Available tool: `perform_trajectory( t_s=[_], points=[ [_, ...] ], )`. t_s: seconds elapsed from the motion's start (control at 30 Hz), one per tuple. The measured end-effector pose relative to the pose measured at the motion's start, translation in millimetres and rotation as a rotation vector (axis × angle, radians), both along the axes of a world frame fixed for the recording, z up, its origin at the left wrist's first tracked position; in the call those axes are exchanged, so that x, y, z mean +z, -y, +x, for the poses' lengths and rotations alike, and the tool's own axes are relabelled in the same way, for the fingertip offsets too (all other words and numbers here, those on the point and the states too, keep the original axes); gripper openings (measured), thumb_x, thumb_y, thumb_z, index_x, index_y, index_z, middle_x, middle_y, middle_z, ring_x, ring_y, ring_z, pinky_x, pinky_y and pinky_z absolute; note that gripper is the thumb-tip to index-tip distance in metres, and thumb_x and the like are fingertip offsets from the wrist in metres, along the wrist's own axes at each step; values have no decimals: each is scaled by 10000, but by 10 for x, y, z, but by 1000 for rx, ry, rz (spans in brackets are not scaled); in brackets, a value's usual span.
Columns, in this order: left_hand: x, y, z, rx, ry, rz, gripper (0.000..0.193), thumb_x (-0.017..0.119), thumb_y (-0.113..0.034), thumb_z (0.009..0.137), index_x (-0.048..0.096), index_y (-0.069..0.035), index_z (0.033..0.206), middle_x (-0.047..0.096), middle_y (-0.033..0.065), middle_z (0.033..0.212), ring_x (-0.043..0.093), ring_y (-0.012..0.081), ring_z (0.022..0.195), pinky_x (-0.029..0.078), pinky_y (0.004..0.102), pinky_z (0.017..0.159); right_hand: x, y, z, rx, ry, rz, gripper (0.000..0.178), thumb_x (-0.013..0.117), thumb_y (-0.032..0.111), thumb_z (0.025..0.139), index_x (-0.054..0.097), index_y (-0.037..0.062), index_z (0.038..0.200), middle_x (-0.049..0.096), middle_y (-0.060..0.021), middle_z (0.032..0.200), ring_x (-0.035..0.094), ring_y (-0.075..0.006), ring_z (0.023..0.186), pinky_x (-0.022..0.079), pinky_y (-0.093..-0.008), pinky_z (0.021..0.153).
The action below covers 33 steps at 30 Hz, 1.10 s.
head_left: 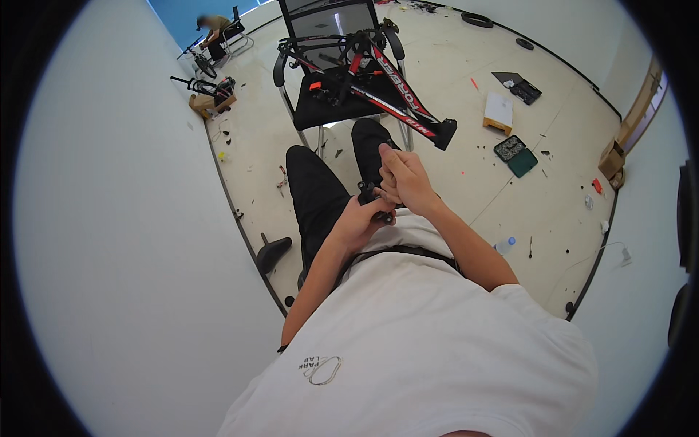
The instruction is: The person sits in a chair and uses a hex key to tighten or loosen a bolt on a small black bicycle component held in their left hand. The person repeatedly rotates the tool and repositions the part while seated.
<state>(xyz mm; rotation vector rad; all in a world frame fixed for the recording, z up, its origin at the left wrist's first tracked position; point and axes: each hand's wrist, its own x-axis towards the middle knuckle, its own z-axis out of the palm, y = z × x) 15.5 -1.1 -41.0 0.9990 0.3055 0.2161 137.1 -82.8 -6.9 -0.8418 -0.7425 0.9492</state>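
Over my lap, my left hand is closed around a small black bicycle part, whose dark ends stick out above and below the fingers. Its exact kind is too small to tell. Just above and to the right, my right hand makes a fist close against the part, with the thumb along the top. Whatever lies inside that fist is hidden. Ahead of my knees, a black, red and white bicycle frame rests across a black chair, one end jutting past the seat's right side.
On the floor to the right lie a green case of small parts, a black toolcase and a yellow-edged box. A bottle is near my right elbow. A saddle lies by the left wall. Far left, another person sits near a bicycle.
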Motion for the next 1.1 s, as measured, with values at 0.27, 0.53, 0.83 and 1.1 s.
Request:
perform_trajectory(
  t_s=[0.27, 0.53, 0.83, 1.1],
  points=[
    [54, 40, -17, 91, -76, 158, 66, 593, -56, 865, 570, 2, 885, 581, 77, 791, 573, 185, 680, 490, 325, 628, -45, -2, -110, -244, 243, 12, 467, 500, 345, 1001, 432, 59, 638, 385, 31, 511, 357, -56, 417, 296, -255, 394],
    [89, 86, -7, 213, -32, 241, 136, 606, -113, 889, 563, -8, 814, 593, 67, 744, 585, 152, 606, 494, 287, 534, -109, 0, -199, -492, 435, 83, 456, 479, 285, 1009, 479, -1, 653, 438, -21, 484, 396, -78, 433, 315, -285, 412],
    [81, 183, 4, 514, -24, 227, 174, 646, -145, 851, 576, -24, 749, 573, 38, 662, 569, 137, 551, 429, 282, 463, -111, 50, -412, -527, 646, 181, 323, 490, 194, 981, 529, -2, 727, 497, -90, 557, 450, -191, 427, 310, -322, 418],
    [-282, 7, -15, 586, 244, 1434, 153, 632, -185, 804, 569, -46, 808, 583, 49, 767, 589, 167, 679, 430, 311, 547, 54, 77, -554, -393, 851, 281, 305, 520, 239, 973, 531, 21, 760, 439, -87, 557, 415, -234, 415, 292, -344, 431]
  ],
)
